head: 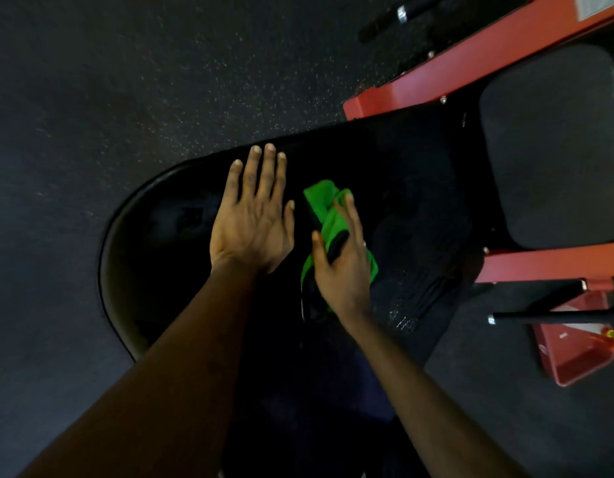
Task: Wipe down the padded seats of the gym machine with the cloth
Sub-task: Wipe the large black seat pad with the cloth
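Two padded surfaces show: one large black padded seat (160, 236) with a rounded near-left end, and one smaller dark pad (554, 150) beyond its far-right edge, set within the red frame (436, 67). Both hands are on the large seat, close beside each other but not touching. The left hand (252, 219) lies flat near the seat's far edge, its fingers straight and together, holding nothing. The right hand (343, 267) grips the single green cloth (328, 205), bunched between thumb and fingers and lying against the seat's middle. Speckled dark floor (126, 81) surrounds the machine.
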